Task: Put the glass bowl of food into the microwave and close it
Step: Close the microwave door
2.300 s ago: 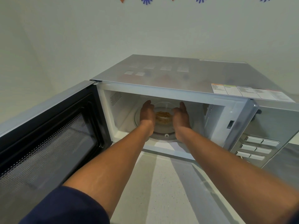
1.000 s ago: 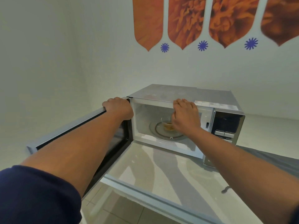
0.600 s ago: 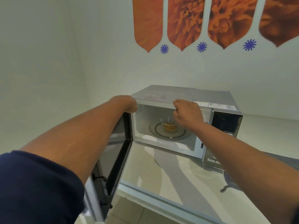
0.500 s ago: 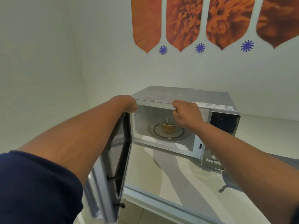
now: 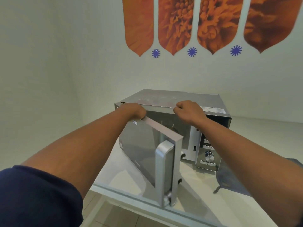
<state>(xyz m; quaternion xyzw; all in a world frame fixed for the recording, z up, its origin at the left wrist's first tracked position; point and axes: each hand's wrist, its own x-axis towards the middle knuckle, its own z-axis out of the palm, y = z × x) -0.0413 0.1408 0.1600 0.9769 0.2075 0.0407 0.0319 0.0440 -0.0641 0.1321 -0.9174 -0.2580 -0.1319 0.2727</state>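
A silver microwave (image 5: 188, 97) stands on a white counter (image 5: 205, 190) against the wall. Its mirrored door (image 5: 147, 149) hangs about half open, swung across the cavity. My left hand (image 5: 135, 110) grips the door's top edge near the hinge side. My right hand (image 5: 190, 110) is curled on the front top edge of the microwave body. The door and my arms hide the glass bowl of food.
The control panel (image 5: 207, 154) with buttons and a dial is on the microwave's right. A dark cloth (image 5: 232, 179) lies on the counter to the right. The counter's front edge (image 5: 131, 196) runs below the door. Orange petal decals (image 5: 175, 25) are on the wall.
The door has swung from wide open at the left to about halfway shut, guided by my left hand. The bowl on the turntable has gone out of sight behind it. My right hand stays put.
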